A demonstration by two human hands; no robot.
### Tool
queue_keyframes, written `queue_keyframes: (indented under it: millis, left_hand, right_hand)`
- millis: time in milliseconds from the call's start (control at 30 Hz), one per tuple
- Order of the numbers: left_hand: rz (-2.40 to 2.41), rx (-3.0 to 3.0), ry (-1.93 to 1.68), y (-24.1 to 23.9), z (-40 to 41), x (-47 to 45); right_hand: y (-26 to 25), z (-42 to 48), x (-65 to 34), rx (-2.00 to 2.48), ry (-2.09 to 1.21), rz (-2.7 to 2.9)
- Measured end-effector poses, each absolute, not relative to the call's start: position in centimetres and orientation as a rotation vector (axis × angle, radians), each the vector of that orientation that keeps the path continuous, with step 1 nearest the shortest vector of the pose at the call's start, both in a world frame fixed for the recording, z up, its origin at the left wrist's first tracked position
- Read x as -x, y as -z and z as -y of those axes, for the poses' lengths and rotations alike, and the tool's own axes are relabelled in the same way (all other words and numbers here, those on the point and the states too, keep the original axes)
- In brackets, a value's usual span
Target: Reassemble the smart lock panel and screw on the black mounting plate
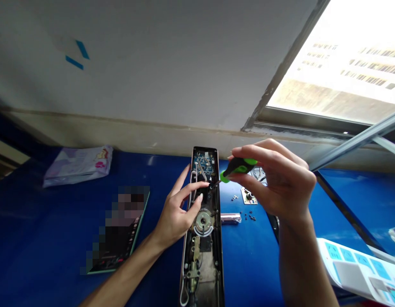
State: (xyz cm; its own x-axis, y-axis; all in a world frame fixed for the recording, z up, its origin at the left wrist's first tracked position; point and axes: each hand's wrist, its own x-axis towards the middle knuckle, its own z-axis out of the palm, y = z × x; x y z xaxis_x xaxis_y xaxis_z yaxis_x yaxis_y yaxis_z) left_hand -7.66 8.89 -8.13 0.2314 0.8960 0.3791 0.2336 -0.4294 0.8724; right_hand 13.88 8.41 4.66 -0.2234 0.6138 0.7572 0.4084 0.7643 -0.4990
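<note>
Blue table [248, 260] meets a pale wall [152, 64] beyond both hands, with two strips of blue tape [82, 49] on the wall and one window [344, 64] up past the right hand. On my feed, one long, narrow case [221, 247] lies open under the left hand [176, 215] and runs on toward the camera. I count one blue board [202, 160] inside, just beyond the left fingertips, and one round disc [200, 218] just nearer than the thumb. I see that hand spread, forefinger and thumb apart over the case; how hard it presses, I cannot tell. My right hand [282, 183] grips one driver [237, 168], its tip down in the case beside the left forefinger. Below the right hand I have one plate [248, 195], one cylinder [231, 218] touching or nearly touching the case, and two groups of screws [250, 216], too small for me to count. One packet [79, 166], contents hidden, and one screen [120, 238] lie left of the left hand; one power strip [347, 255] with a charger [351, 276] sits right of the right wrist.
</note>
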Motion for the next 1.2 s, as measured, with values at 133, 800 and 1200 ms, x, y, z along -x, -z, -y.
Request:
queue_keyframes:
  millis: [133,800,1200]
  left_hand:
    - [-1.041,-1.799,-1.226,8.3,-8.9,7.7]
    - [-1.110,-1.853,-1.274,8.1,-8.6,7.5]
    - [-1.254,-2.442,-1.184,5.4,-8.2,6.9]
  right_hand:
    - [-4.6,-8.6,-14.5,0.847,-0.137,1.819]
    - [-6.0,-7.7,-15.0,0.770,-0.275,1.934]
    - [-7.2,-6.7,-19.7,1.144,-0.199,1.929]
